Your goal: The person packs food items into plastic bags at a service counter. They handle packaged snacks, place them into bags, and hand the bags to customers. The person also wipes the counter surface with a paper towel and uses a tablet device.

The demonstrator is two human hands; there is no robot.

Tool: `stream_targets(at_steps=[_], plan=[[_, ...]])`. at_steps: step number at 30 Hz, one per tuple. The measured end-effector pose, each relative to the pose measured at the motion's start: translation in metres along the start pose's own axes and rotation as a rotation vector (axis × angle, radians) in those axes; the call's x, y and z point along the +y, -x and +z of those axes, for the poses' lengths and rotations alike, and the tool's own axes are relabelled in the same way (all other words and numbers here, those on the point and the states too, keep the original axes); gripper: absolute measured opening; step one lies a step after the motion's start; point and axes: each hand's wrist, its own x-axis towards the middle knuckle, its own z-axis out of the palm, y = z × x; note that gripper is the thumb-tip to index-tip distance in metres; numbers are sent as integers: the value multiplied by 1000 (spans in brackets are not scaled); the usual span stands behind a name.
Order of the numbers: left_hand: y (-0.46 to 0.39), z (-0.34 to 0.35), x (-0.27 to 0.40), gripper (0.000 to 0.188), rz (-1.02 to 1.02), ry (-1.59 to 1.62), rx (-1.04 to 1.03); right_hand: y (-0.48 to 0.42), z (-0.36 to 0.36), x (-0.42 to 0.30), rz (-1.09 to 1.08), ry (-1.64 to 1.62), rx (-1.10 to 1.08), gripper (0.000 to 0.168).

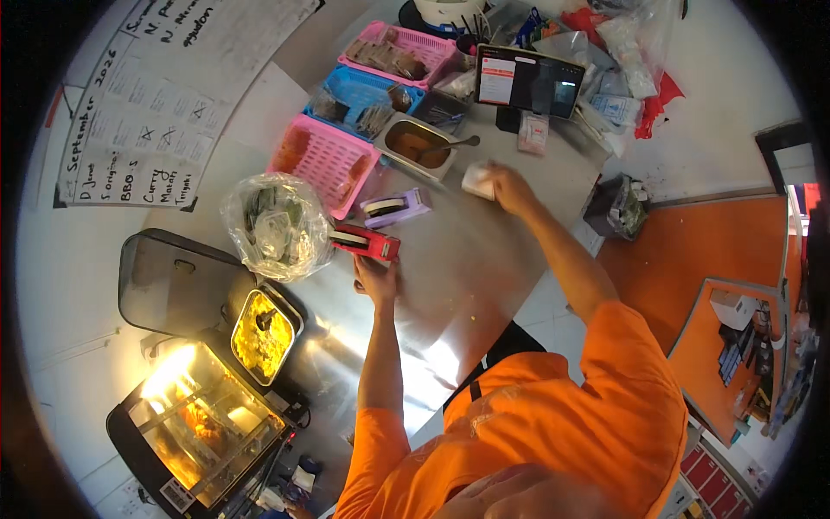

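Observation:
My left hand [376, 279] grips a red tape dispenser [373, 245] beside a clear plastic bag [277, 227] with green contents. My right hand [510, 188] holds a white cloth or tissue [478, 180], slightly blurred, over the steel tabletop [447, 246]. Between the hands and the baskets lies a purple tape dispenser [397, 207]. A metal pan [442, 170] of brown sauce with a spoon [468, 141] stands left of my right hand.
A pink basket [324, 156], a blue basket [353, 91] and another pink basket [438, 48] line the table's back left. A tablet [530, 79] stands behind my right hand. A tray of yellow food [262, 334] and a lit glass warmer [201, 422] are at the left.

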Motion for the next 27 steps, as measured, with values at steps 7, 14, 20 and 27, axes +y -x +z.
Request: stream_targets(at_steps=[7,14,20,27], plan=[[-7,41,59,120,-418,-87,222,-11,56,-1,-96,60,-43,40],[14,62,48,97,-423,-92,401,-1,89,-18,-35,14,101,40],[64,80,78,94,-473,-86,348,7,70,-22,-50,33,7,42],[30,83,98,98,-367,-5,296,49,16,10,-178,114,-307,41]])
